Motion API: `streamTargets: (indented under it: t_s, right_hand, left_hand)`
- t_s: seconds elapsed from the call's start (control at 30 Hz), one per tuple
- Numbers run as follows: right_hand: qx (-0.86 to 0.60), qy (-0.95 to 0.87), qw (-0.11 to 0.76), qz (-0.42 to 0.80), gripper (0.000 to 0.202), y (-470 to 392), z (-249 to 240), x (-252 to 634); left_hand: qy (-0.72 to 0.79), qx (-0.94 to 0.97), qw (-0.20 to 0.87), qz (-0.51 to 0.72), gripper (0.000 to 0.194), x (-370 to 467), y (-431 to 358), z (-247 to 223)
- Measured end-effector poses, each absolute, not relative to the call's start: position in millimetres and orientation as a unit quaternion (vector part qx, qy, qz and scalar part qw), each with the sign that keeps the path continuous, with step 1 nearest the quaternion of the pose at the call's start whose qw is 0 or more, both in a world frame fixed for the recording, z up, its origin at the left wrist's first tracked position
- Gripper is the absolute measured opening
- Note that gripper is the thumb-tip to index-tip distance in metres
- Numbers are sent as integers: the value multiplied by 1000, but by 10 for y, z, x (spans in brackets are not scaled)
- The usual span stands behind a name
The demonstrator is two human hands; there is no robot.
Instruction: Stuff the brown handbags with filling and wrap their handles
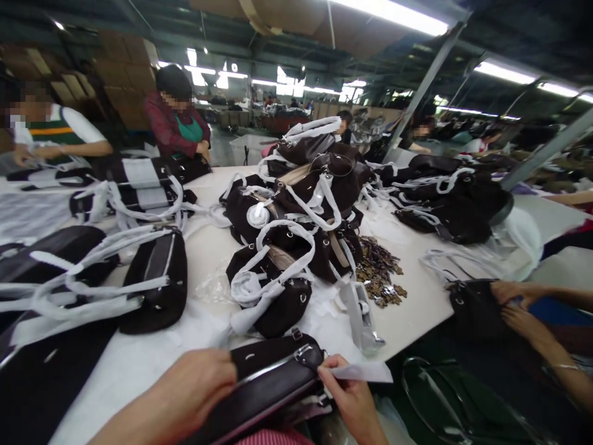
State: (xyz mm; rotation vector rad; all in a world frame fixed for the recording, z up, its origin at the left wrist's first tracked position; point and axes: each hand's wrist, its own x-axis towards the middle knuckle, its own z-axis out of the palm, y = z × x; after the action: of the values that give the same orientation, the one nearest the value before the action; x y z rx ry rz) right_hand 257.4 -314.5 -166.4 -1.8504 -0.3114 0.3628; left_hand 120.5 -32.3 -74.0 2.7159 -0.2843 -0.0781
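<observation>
Left hand (197, 386) fingers clasp dark handbag (271, 386); right hand (352, 398) fingers pinch white paper (364, 371).

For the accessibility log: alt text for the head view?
The person's left hand steadies a dark handbag at the white table edge while the right hand pinches a white paper slip by its zipper. Piled dark bags with white-wrapped straps lie beyond.
</observation>
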Motion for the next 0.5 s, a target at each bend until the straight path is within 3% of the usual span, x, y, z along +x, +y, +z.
streamTargets:
  t_s: [0.13,0.3,0.4,0.5]
  right_hand:
    - [-781,-115,595,148,36,-3191,-1778,2565]
    - [-760,-93,629,134,44,-3238,-1896,2577]
    - [-767,-85,623,128,41,-3272,-1955,2555]
    - [-768,-72,617,156,39,-3295,-1999,2534]
  left_hand:
    - [-156,958,240,-5,38,2127,-925,-891]
    - [-290,927,236,-18,8,2503,-1146,-1320]
    - [-307,918,253,-9,6,2530,-1108,-1333]
    - [-317,918,236,-30,20,2527,-1112,-1279]
